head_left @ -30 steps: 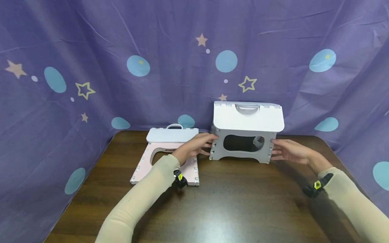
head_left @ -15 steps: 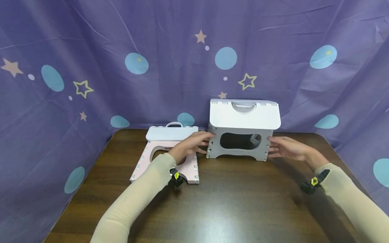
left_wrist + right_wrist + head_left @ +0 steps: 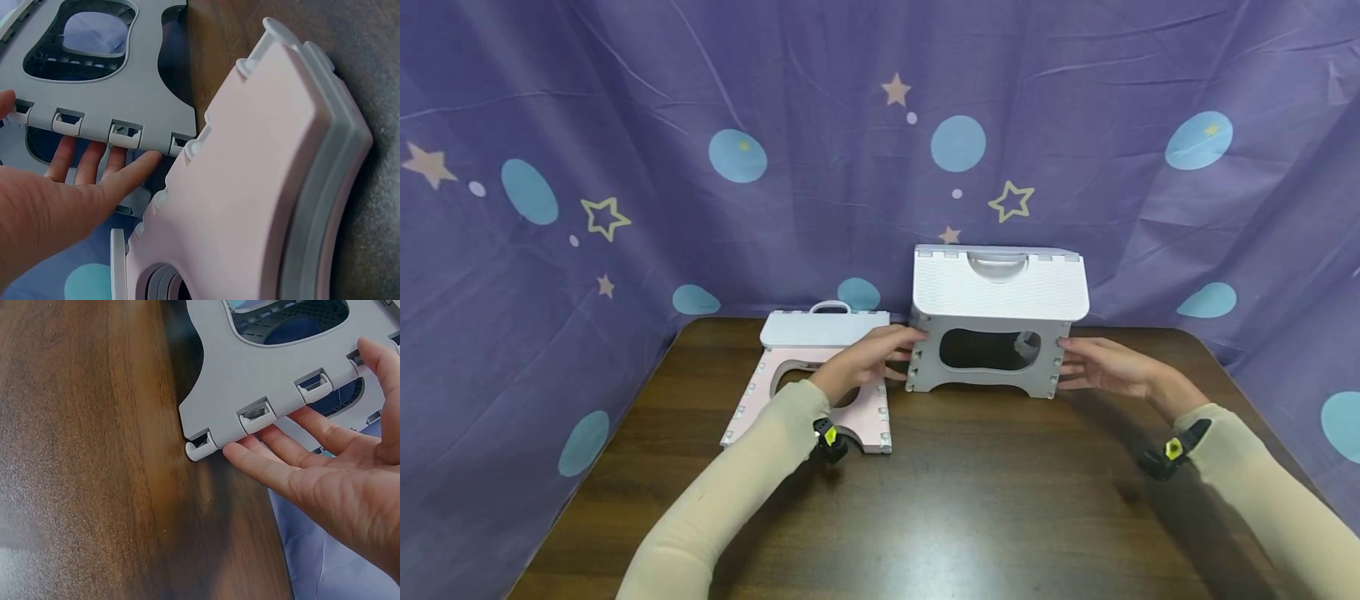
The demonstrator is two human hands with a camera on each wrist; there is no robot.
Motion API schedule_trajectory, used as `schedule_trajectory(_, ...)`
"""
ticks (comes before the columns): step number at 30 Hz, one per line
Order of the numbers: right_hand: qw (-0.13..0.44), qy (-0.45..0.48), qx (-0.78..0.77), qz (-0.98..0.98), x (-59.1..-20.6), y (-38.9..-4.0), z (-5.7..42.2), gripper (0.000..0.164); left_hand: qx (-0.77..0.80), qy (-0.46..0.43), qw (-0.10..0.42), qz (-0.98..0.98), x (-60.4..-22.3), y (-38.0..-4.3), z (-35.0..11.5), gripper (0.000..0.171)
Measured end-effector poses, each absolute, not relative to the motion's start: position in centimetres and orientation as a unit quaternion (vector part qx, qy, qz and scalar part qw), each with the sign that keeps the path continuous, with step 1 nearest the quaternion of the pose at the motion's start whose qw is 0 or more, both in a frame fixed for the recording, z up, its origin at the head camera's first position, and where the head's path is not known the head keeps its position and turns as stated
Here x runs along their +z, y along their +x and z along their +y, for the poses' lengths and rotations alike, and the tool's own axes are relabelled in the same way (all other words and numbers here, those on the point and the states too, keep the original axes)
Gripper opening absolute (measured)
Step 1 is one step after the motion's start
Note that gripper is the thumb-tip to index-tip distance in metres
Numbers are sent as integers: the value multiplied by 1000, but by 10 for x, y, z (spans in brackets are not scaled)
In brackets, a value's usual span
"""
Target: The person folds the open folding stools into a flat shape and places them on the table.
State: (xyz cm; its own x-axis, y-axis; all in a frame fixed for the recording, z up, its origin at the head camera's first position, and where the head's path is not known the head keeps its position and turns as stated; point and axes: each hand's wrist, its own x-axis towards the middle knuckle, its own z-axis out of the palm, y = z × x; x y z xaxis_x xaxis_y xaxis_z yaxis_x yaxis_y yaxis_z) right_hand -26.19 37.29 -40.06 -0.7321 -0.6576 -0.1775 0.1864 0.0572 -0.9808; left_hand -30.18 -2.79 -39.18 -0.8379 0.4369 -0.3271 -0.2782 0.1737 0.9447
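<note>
A grey folding step stool (image 3: 992,380) with a white top (image 3: 1001,287) stands unfolded at the back of the table. My left hand (image 3: 871,358) touches its left side; in the left wrist view that hand's extended fingers (image 3: 134,175) lie along the hinged edge. At the opposite side my right hand (image 3: 1108,367) rests its thumb and straight fingers (image 3: 256,464) against the hinged edge. A pink folding stool (image 3: 872,417) with a white top (image 3: 820,331) and carry handle lies folded flat to the left, partly covered by my left hand and forearm.
The brown wooden table (image 3: 970,500) carries both stools. A purple curtain (image 3: 820,208) with stars and blue spots hangs right behind the table's back edge. The flat pink stool lies close to the left of the standing one.
The grey stool has slid slightly left toward the pink stool, with both hands moving along at its sides. The head view has also shifted a little. The pink stool has stayed in place.
</note>
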Motion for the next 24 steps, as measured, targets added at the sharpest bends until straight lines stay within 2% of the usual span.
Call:
schedule_trajectory(9, 328, -181, -664, 647, -400, -261, 370, 33, 650, 52, 286, 703, -392, -299, -32, 44)
schedule_trajectory(18, 337, -200, -679, 621, -403, -261, 373, 34, 649, 58, 288, 702, -392, -298, -34, 48)
schedule_trajectory(24, 343, -210, -684, 608, -404, -263, 375, 36, 652, 53, 290, 699, -393, -300, -35, 42)
